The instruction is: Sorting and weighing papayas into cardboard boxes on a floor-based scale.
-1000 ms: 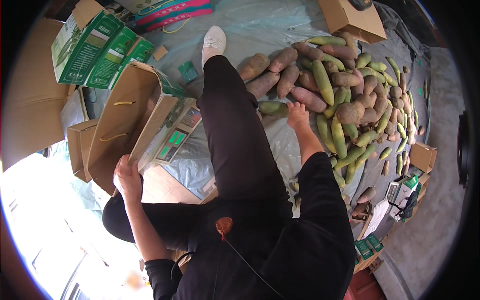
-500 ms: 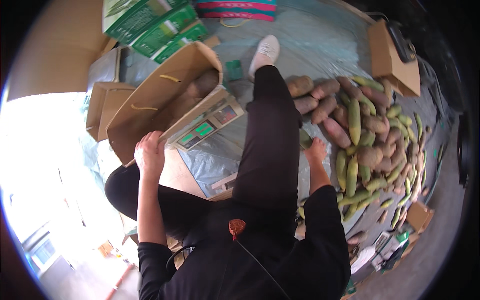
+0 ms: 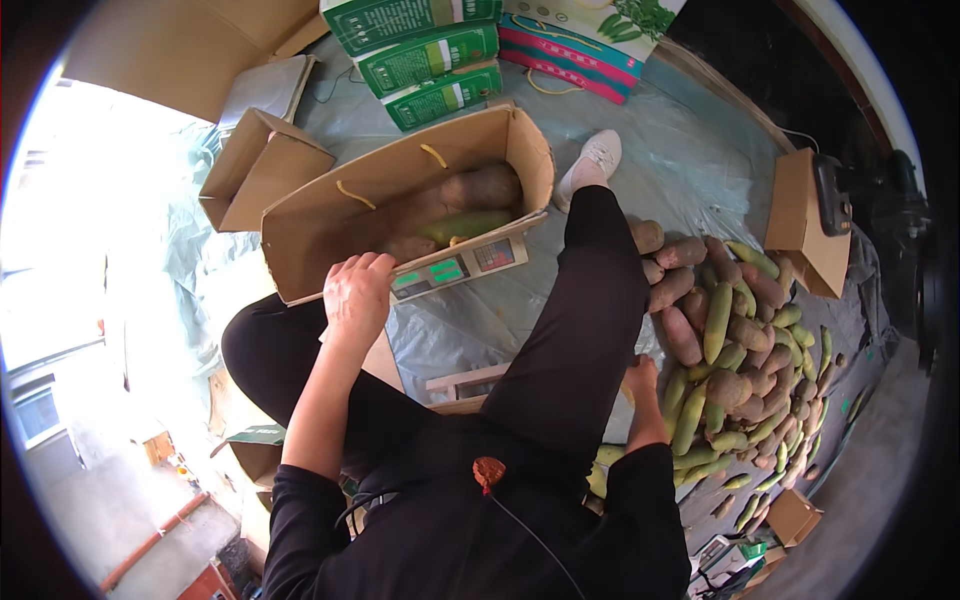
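Observation:
My left hand (image 3: 357,297) is closed over the near rim of a long open cardboard box (image 3: 300,225). The box has yellow cord handles and rests on a digital scale (image 3: 497,254) with lit green displays. Inside lie a large brownish root vegetable (image 3: 483,187) and a green, radish-like root (image 3: 467,227); the front wall partly hides the contents. Beside my right knee, my right hand (image 3: 643,378) is closed low at the near-left edge of a heap of green radish-like roots (image 3: 718,322) and reddish-brown roots (image 3: 681,336). What its fingers hold is hidden.
Stacked green cartons (image 3: 430,70) and a pink-and-blue box (image 3: 565,62) stand at the far side. A small open cardboard box (image 3: 265,170) is left of the scale; another cardboard box (image 3: 805,222) stands beyond the heap. Plastic sheeting (image 3: 690,140) covers the floor.
The view has shifted, now showing more of the box's inside, with the green root visible. My right hand has drawn back toward me along the knee. My left hand stays on the box rim.

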{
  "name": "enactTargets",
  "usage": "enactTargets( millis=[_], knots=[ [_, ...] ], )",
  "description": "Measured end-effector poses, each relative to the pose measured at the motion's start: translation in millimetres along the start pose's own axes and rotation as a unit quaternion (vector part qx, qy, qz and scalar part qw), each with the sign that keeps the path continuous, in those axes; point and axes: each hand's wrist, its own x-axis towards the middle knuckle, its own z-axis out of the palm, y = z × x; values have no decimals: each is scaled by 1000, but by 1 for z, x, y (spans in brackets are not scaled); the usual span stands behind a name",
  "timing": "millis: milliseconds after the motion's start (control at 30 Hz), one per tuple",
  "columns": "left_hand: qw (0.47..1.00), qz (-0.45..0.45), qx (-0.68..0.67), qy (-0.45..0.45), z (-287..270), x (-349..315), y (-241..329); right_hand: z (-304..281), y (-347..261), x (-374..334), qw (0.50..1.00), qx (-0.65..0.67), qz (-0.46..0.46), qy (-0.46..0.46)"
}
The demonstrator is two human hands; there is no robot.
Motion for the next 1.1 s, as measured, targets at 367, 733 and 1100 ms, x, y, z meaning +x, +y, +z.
enactTargets(
  millis=[367,733,1100],
  knots=[
    [1000,19,14,12,10,-9,-10,-194,-104,-35,909,197,-267,251],
    [999,34,-10,12,3,-11,-8,-301,-370,-157,777,13,-583,237],
    [996,24,83,-5,12,-7,-8,-140,-496,-142,787,-168,-588,84]
  ],
)
